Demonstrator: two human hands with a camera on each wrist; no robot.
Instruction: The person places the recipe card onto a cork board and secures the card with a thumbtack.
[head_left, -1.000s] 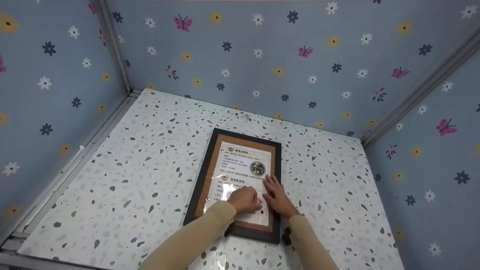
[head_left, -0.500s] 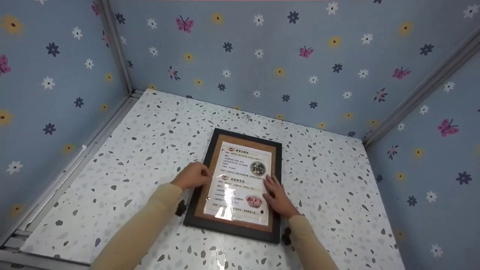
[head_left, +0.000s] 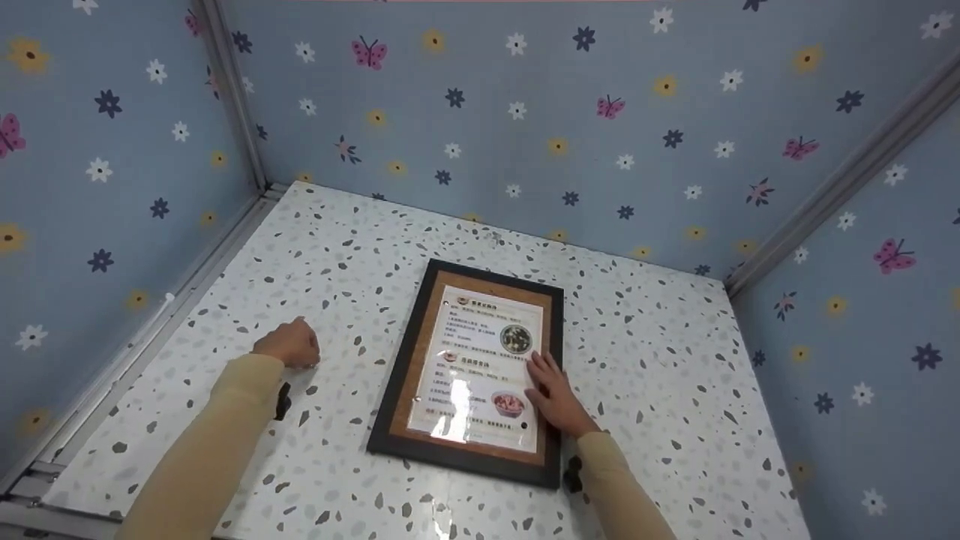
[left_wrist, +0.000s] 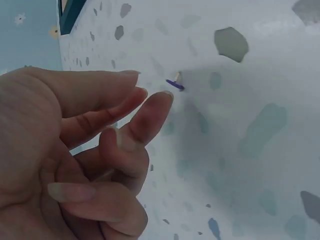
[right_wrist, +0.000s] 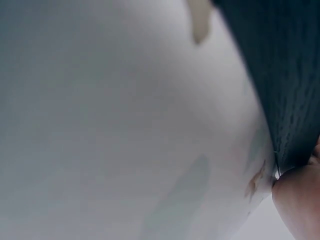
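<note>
On the speckled table lies a cork board (head_left: 424, 360) with a black frame (head_left: 465, 463). A clear-covered printed sheet (head_left: 469, 382) with two food pictures lies on the cork. Small pins show at its left edge, and a dark round tack (head_left: 523, 425) sits near its lower right corner. My right hand (head_left: 559, 394) rests flat over the sheet's right edge and the frame, fingers extended. Left of the board, my left hand (head_left: 289, 345) hovers close over the table. In the left wrist view its loosely bent fingers hold nothing, right beside a purple flat-headed thumbtack (left_wrist: 175, 84).
Blue panels (head_left: 480, 112) with flowers and butterflies enclose the table (head_left: 660, 360) at the back and both sides. Metal rails (head_left: 232, 97) run along the corners and the left edge.
My left hand has moved left, from the sheet's lower part across the board's left edge to the table, uncovering the lower food picture. The right hand has stayed on the board.
</note>
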